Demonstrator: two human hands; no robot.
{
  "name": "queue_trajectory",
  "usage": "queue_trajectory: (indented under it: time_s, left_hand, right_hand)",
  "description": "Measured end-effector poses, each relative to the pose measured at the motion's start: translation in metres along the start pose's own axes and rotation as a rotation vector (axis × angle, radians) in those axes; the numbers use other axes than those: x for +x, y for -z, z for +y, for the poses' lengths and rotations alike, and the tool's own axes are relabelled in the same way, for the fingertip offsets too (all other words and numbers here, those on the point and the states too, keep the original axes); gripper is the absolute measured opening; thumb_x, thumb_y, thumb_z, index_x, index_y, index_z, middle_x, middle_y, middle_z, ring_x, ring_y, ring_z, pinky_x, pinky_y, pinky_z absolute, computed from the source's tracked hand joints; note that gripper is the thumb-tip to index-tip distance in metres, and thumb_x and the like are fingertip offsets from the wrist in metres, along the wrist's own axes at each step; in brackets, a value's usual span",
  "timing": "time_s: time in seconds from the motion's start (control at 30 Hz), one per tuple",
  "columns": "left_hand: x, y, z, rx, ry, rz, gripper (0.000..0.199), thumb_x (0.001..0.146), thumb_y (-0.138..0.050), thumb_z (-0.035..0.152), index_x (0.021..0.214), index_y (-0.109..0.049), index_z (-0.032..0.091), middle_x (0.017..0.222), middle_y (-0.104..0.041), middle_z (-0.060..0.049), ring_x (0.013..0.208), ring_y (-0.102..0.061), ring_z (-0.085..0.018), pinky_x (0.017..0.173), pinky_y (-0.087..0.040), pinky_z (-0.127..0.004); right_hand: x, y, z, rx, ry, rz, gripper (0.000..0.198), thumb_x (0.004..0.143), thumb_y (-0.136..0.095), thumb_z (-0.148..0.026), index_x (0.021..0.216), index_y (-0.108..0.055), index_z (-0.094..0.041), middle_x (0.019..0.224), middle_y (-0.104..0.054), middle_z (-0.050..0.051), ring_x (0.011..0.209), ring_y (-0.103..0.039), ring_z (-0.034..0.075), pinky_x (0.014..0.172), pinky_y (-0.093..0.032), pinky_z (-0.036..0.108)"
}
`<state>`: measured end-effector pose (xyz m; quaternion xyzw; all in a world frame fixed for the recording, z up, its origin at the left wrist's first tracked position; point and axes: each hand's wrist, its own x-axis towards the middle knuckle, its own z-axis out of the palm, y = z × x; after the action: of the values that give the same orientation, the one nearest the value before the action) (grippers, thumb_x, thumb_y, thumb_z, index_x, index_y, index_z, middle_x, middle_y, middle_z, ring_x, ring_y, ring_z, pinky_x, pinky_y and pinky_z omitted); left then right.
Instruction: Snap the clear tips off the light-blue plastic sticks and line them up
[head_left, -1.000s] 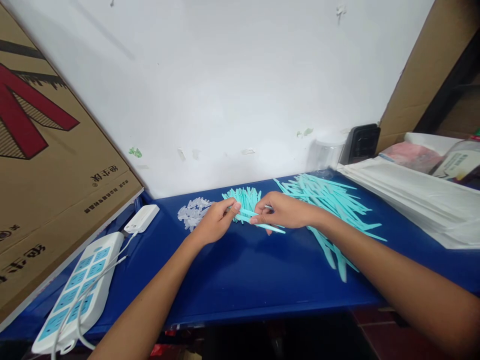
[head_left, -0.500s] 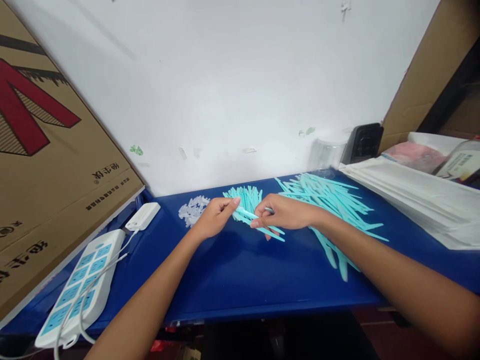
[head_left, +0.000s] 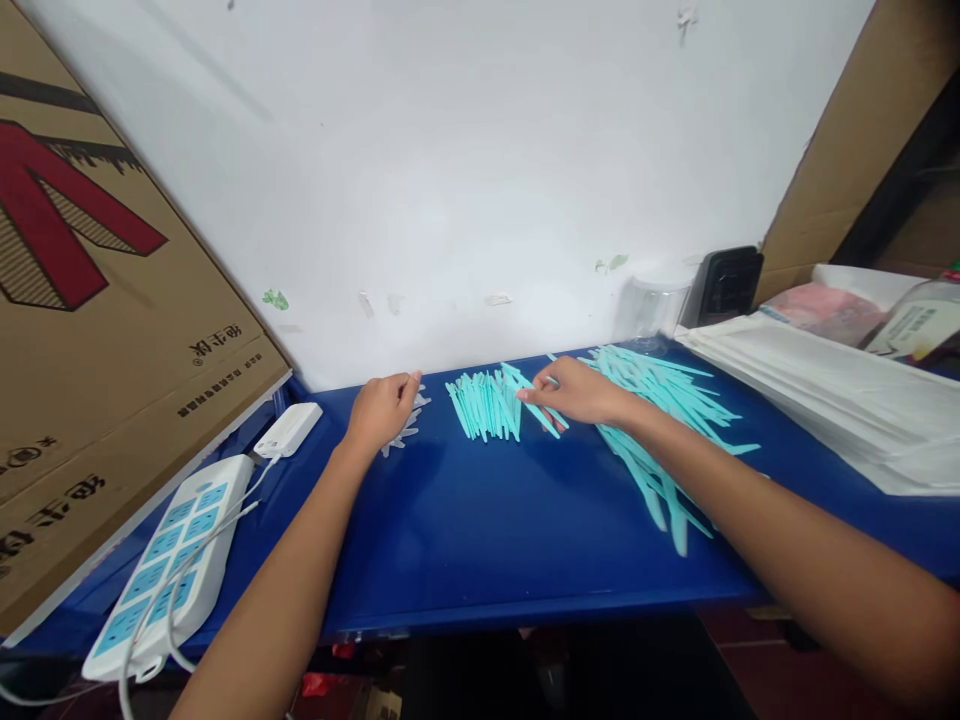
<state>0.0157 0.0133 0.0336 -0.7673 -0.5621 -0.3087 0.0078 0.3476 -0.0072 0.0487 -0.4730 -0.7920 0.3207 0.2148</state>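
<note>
My left hand (head_left: 379, 408) is over the pile of small clear plastic caps (head_left: 409, 430) and hides most of it. Its fingers are bent together, and what may be between them cannot be seen. My right hand (head_left: 574, 390) pinches a couple of thin turquoise sticks, which look like eyebrow razors (head_left: 541, 418), with their ends pointing towards me. They are held at the right end of a neat row of turquoise razors (head_left: 480, 405). Right of that hand, partly behind the forearm, spreads a larger, loose heap of turquoise razors (head_left: 660, 400).
A blue-covered table (head_left: 465, 540) carries everything. On the left are a power strip (head_left: 172, 570) with cables, a white adapter (head_left: 289, 430) and a large carton (head_left: 135, 330). White sheets or bags (head_left: 832, 400) lie right, with a clear jar (head_left: 656, 305) by the wall.
My hands have moved apart. The left went left from the razors to the clear caps; the right shifted slightly up and right, still holding razors, and the row is now uncovered.
</note>
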Motion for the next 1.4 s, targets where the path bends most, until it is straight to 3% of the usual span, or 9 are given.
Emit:
queue_trajectory:
  time_s: [0.13, 0.37, 0.7, 0.9, 0.97, 1.2, 1.4]
  left_hand:
    - [-0.004, -0.007, -0.001, 0.28, 0.049, -0.161, 0.057, 0.104, -0.035, 0.057, 0.064, -0.057, 0.021, 0.06, -0.058, -0.008, 0.057, -0.051, -0.022, 0.058, -0.022, -0.031]
    - [-0.003, -0.006, -0.001, 0.522, 0.113, -0.284, 0.063, 0.104, -0.025, 0.055, 0.084, -0.073, 0.019, 0.083, -0.073, -0.015, 0.078, -0.069, -0.032, 0.067, -0.044, -0.035]
    - [-0.002, -0.004, -0.008, 0.572, 0.157, -0.368, 0.066, 0.103, -0.024, 0.056, 0.097, -0.077, 0.017, 0.098, -0.076, -0.021, 0.092, -0.072, -0.037, 0.079, -0.053, -0.043]
    - [-0.002, 0.001, -0.01, 0.581, 0.171, -0.415, 0.063, 0.101, -0.026, 0.055, 0.092, -0.076, 0.018, 0.098, -0.076, -0.021, 0.094, -0.072, -0.038, 0.08, -0.054, -0.046]
    - [-0.002, 0.002, -0.01, 0.583, 0.179, -0.426, 0.062, 0.101, -0.028, 0.055, 0.092, -0.076, 0.017, 0.099, -0.075, -0.021, 0.094, -0.072, -0.038, 0.08, -0.054, -0.046]
    - [-0.003, 0.006, -0.011, 0.601, 0.2, -0.434, 0.063, 0.099, -0.03, 0.058, 0.095, -0.077, 0.016, 0.102, -0.075, -0.023, 0.096, -0.071, -0.04, 0.08, -0.054, -0.046]
    - [-0.003, 0.008, -0.012, 0.609, 0.225, -0.381, 0.061, 0.099, -0.031, 0.062, 0.094, -0.074, 0.019, 0.1, -0.076, -0.019, 0.093, -0.071, -0.039, 0.077, -0.053, -0.045]
  right_hand:
    - [0.011, -0.008, 0.013, -0.208, -0.206, 0.023, 0.068, 0.095, -0.055, -0.065, 0.046, -0.06, -0.019, 0.048, -0.064, 0.009, 0.047, -0.058, 0.017, 0.06, -0.045, 0.029]
    - [0.029, -0.027, 0.008, -0.312, -0.304, 0.017, 0.064, 0.104, -0.047, -0.051, 0.054, -0.066, -0.015, 0.061, -0.073, 0.014, 0.049, -0.062, 0.017, 0.059, -0.046, 0.028]
    - [0.028, -0.028, 0.009, -0.292, -0.276, 0.039, 0.043, 0.104, -0.051, -0.047, 0.092, -0.074, -0.012, 0.073, -0.078, 0.01, 0.069, -0.071, 0.021, 0.064, -0.045, 0.028]
    - [0.024, -0.024, 0.016, -0.328, -0.195, 0.141, 0.031, 0.1, -0.059, -0.032, 0.122, -0.066, -0.011, 0.123, -0.073, 0.02, 0.111, -0.069, 0.03, 0.08, -0.047, 0.03]
    - [0.023, -0.022, 0.018, -0.312, -0.167, 0.14, 0.03, 0.101, -0.055, -0.024, 0.127, -0.063, -0.011, 0.13, -0.07, 0.02, 0.117, -0.067, 0.029, 0.085, -0.047, 0.029]
    - [0.022, -0.018, 0.026, -0.229, -0.076, 0.177, 0.027, 0.098, -0.047, -0.007, 0.113, -0.068, -0.015, 0.114, -0.078, 0.01, 0.1, -0.071, 0.021, 0.083, -0.047, 0.025]
    - [0.014, -0.004, 0.017, -0.219, 0.068, 0.41, 0.019, 0.102, -0.051, -0.026, 0.104, -0.069, -0.018, 0.086, -0.078, 0.005, 0.071, -0.07, 0.018, 0.067, -0.043, 0.025]
